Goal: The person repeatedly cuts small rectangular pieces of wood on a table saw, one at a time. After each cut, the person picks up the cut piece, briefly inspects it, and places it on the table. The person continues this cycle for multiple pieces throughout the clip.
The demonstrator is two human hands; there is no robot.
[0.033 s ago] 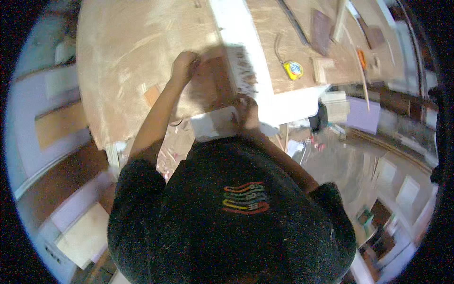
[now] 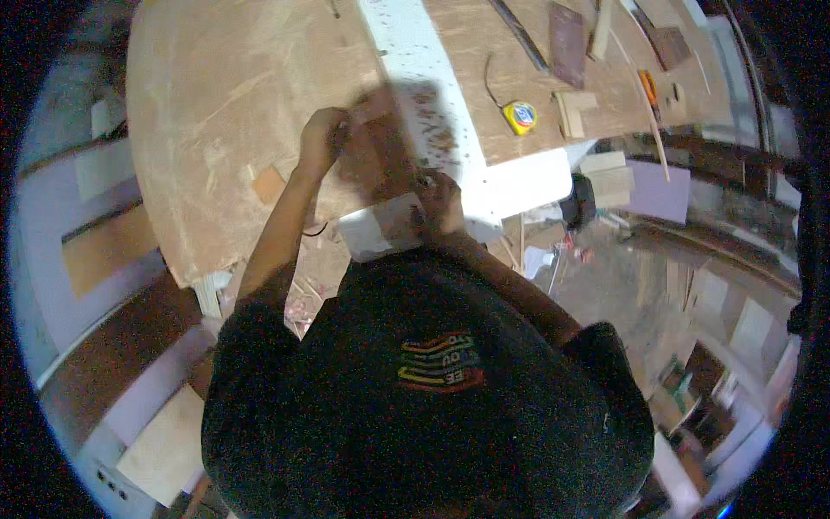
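Note:
A long white board [image 2: 424, 65] with dark specks on its face runs along the brown worktable [image 2: 233, 95]. On the table left of it, my left hand [image 2: 324, 138] is curled closed; whatever its fingers hold, if anything, is hidden. My right hand [image 2: 443, 206] is closed at the near end of the table, against the white board's edge. Something small and dark shows at its fingertips, too blurred to name. A shadow falls between my hands across the table and board. Below it, close to my body, a whitish flat piece [image 2: 380, 227] sticks out.
Right of the board lie a yellow tape measure [image 2: 520, 118], a dark metal bar [image 2: 521, 36], a brown flat piece [image 2: 567, 45], pale wood blocks [image 2: 575, 112] and an orange-handled tool [image 2: 648, 92]. A small orange-brown piece [image 2: 269, 184] rests near my left forearm. Scraps litter the floor [image 2: 605, 277].
The whole view has shifted a little, with the table's things lying slightly farther left. Both hands stay closed in about the same places by the white board.

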